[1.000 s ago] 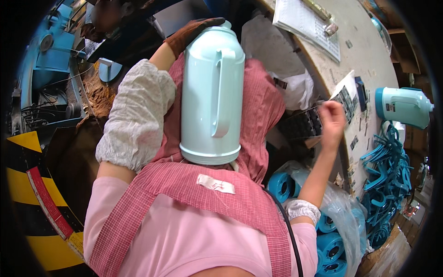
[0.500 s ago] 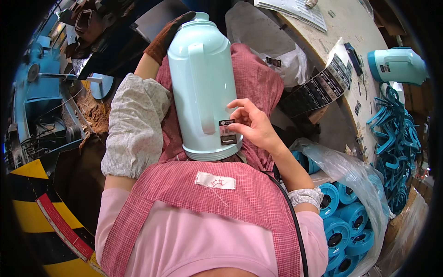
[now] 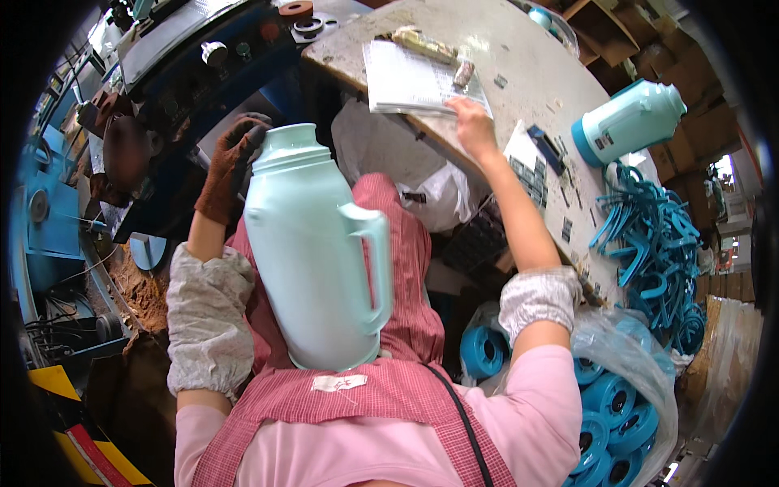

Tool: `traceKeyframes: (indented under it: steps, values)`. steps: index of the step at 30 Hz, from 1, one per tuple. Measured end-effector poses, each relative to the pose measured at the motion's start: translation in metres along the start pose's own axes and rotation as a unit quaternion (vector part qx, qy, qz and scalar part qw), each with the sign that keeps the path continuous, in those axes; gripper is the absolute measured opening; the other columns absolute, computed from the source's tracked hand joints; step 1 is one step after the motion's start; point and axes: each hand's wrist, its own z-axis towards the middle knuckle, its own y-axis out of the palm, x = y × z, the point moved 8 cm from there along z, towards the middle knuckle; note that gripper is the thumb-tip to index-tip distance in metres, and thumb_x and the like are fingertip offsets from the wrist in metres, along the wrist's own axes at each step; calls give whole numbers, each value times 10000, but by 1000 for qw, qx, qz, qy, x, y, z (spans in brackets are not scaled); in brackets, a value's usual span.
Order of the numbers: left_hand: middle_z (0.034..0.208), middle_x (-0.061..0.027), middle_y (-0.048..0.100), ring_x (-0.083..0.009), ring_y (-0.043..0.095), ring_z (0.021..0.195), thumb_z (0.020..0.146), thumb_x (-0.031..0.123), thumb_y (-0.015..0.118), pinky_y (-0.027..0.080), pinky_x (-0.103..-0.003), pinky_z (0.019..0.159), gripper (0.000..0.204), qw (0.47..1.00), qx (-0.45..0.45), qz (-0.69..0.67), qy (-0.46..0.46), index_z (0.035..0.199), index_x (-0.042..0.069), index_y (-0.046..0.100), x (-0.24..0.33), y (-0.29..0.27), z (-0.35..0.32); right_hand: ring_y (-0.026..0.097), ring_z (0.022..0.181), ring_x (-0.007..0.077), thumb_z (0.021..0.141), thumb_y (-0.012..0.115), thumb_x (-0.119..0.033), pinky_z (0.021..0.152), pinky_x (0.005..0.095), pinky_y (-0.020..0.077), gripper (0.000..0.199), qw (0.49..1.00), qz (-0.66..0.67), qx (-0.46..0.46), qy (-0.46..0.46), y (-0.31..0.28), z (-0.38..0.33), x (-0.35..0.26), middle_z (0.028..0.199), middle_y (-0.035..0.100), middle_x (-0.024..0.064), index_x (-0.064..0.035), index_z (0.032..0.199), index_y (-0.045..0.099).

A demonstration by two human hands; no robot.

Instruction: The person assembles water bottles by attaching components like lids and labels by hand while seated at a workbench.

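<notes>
A pale mint vacuum flask (image 3: 304, 260) without a lid stands slightly tilted on my lap, its looped handle (image 3: 377, 268) facing right and a little blurred. My left hand (image 3: 233, 162), in a brown work glove, is beside the flask's neck with its fingers bent against the left side of the rim. My bare right hand (image 3: 473, 128) is stretched out to the worktable, fingers closed together at the near right edge of a stack of printed sheets (image 3: 402, 81). A small rolled piece (image 3: 464, 75) lies on those sheets just beyond my fingers.
Another mint flask (image 3: 629, 122) lies on the worktable (image 3: 535, 57) at right, near a heap of blue plastic handles (image 3: 649, 243). Blue round parts (image 3: 608, 398) fill a clear bag at lower right. Dark machinery (image 3: 195, 73) stands at far left; striped yellow-black board (image 3: 57, 381) below.
My right hand has left the small dark label low on the flask and reached up to the sheets. The flask has turned, swinging its handle right; the label is out of sight.
</notes>
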Motion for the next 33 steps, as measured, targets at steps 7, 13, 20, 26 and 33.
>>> traceKeyframes:
  steps: [7, 13, 20, 26, 33]
  values:
    - [651, -130, 495, -242, 437, 580, 832, 243, 612, 407, -367, 585, 235, 837, -76, 541, -36, 742, 34, 554, -5, 45, 59, 473, 1157, 159, 831, 516, -159, 925, 402, 389, 331, 971, -194, -142, 7, 69, 74, 113, 1205, 557, -65, -239, 1149, 556]
    - [1099, -148, 557, -296, 545, 1019, 802, 391, 596, 433, -394, 862, 416, 704, -236, 654, 147, 1079, 82, 575, -15, 142, 116, 593, 958, 280, 933, 402, -320, 771, 401, 506, 279, 995, 43, -75, 42, 79, 104, 64, 996, 624, 90, -191, 1137, 542]
    - [1264, -208, 457, -369, 511, 1082, 735, 448, 642, 424, -393, 919, 684, 678, -347, 637, 118, 1227, 6, 467, -66, 163, 149, 577, 985, 311, 905, 441, -421, 837, 431, 467, 383, 974, -98, -203, 18, 107, 124, 21, 1119, 495, 120, -226, 1227, 512]
    - [1259, -209, 463, -353, 536, 1046, 719, 417, 643, 446, -392, 888, 615, 699, -388, 594, 92, 1162, 6, 527, -58, 164, 146, 568, 1018, 302, 911, 425, -421, 849, 442, 464, 384, 960, -95, -244, 102, 121, 136, 41, 1150, 502, 106, -248, 1245, 500]
    - [1256, -166, 471, -361, 549, 1012, 703, 425, 669, 461, -423, 843, 583, 703, -406, 577, 88, 1135, 54, 548, -59, 158, 143, 526, 1101, 308, 916, 400, -403, 931, 472, 398, 419, 940, -160, -276, 121, 135, 155, 40, 1271, 467, 98, -272, 1314, 424]
